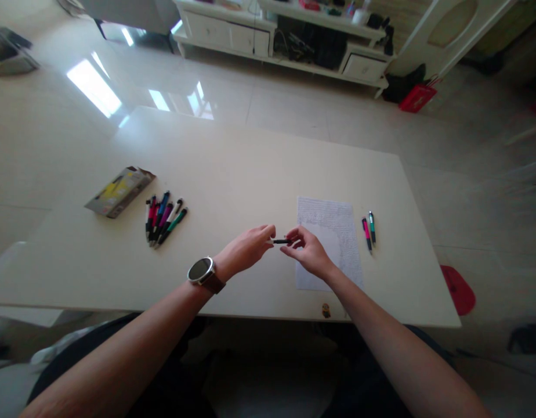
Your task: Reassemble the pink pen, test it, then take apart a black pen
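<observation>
Left hand (246, 248) and right hand (306, 249), each grip clenched on one end of a short black pen (282, 241), above white lined paper sheet (333, 232) on cream table (233, 174).

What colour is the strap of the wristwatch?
Brown, seen in the head view: the wristwatch on the left hand has a brown strap.

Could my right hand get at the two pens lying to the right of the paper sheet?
Probably yes. The pink and green pens lie in the open on the white table, just past the written paper sheet, but the right hand shares a small black pen with the left hand.
</observation>
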The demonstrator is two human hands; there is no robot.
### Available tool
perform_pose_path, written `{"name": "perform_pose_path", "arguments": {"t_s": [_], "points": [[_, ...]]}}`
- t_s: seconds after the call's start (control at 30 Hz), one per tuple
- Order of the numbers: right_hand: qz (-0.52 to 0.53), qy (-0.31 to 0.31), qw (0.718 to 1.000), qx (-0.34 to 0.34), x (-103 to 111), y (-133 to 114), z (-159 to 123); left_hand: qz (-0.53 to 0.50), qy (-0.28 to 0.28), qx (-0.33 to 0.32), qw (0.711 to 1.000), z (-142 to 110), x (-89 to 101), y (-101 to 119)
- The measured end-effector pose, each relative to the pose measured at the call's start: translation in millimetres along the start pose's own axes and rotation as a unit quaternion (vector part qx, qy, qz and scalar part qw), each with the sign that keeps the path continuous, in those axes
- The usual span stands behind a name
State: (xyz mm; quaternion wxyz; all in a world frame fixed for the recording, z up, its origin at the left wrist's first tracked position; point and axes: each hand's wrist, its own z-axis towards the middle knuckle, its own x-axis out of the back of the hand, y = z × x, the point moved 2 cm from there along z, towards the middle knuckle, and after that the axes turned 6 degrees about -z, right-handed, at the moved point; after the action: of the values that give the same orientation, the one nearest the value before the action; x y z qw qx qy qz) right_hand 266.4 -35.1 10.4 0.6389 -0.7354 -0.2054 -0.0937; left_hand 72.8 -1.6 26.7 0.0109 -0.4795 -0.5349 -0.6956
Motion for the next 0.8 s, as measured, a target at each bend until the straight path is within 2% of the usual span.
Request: {"name": "perform_pose_path", "arguments": {"t_s": [0.1,0.27,0.43,0.6,0.73,0.8], "points": [[0.030,-0.025,0.998,-0.047,0.2,3.8,0.9,0.004,0.003,0.001,1.000,0.1,0.9,0.2],[0.050,0.004,0.999,-0.021,1.4,4.0,3.1,0.006,0.005,-0.007,1.000,-0.6,-1.4,-1.1],[0.079,-0.040,0.995,-0.044,-2.0,4.2,2.3,0.003,0.009,-0.010,1.000,-0.6,-2.7,0.3],[0.042,0.008,0.999,-0.018,1.2,3.6,2.5,0.008,0.007,-0.005,1.000,-0.5,0.4,3.1],[0.067,-0.032,0.996,-0.051,0.0,4.9,3.1,0.006,0.012,-0.007,1.000,-0.5,0.6,2.4],[0.055,-0.023,0.998,-0.035,0.7,4.3,3.4,0.011,0.013,-0.005,1.000,-0.5,0.2,1.7]]}}
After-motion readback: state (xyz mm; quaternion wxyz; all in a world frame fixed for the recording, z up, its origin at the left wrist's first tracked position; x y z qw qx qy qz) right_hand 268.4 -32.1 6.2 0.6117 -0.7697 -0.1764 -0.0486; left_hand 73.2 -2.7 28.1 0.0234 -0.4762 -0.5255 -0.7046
